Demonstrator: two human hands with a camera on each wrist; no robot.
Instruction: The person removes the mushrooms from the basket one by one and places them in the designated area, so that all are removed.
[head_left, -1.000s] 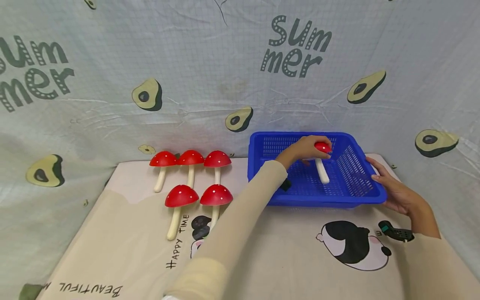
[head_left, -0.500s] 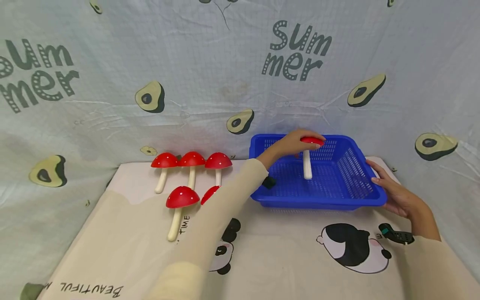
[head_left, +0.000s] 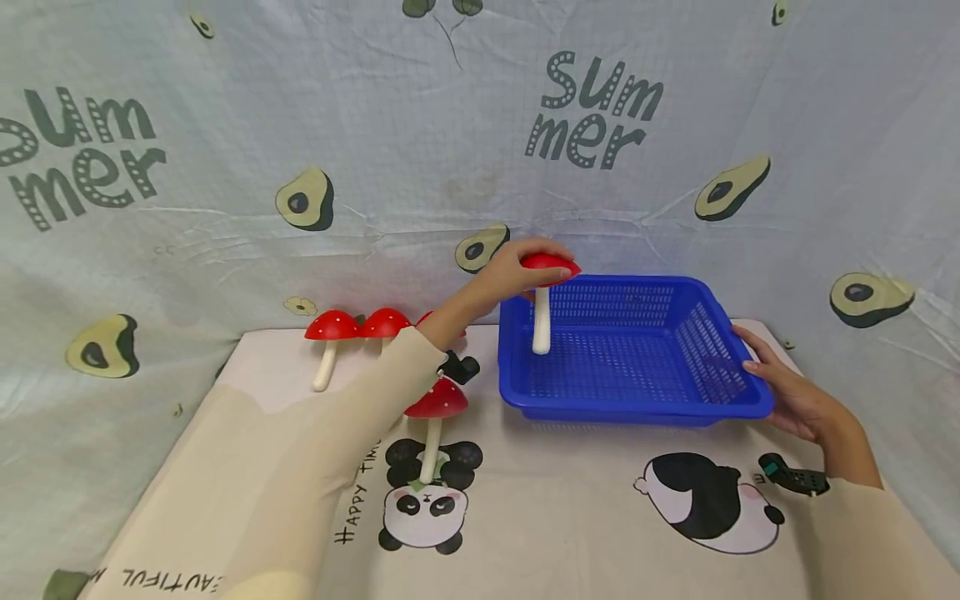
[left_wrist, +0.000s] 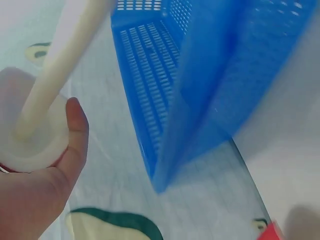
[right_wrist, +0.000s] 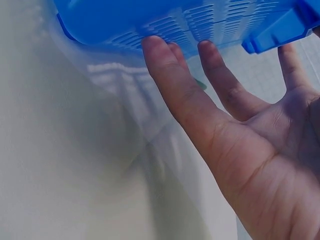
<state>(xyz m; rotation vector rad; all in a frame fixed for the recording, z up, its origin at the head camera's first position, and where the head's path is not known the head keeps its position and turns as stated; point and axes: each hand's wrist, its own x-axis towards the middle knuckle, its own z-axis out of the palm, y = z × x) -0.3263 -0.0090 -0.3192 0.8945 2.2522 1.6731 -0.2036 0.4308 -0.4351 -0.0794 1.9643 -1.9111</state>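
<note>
Toward the back, my left hand (head_left: 513, 268) holds a toy mushroom (head_left: 542, 321) by its red cap, the pale stem hanging down over the left rim of a blue plastic basket (head_left: 637, 410). The left wrist view shows the thumb (left_wrist: 76, 140) curled against the cap's white underside (left_wrist: 47, 145). My right hand (head_left: 798, 392) is at the basket's right side, fingers against the outer wall and rim. In the right wrist view its fingers (right_wrist: 172, 82) reach out fairly straight to the perforated wall.
Several red-capped toy mushrooms lie left of the basket, one in front (head_left: 435, 402) and another at the far left (head_left: 331, 327); my left sleeve (head_left: 352, 433) covers part of the group. A patterned cloth wall (head_left: 405, 208) stands right behind. Small black devices sit at both wrists.
My left hand has lifted the mushroom from inside the basket and carried it left to the basket's left rim. The right hand and basket stay in place.
</note>
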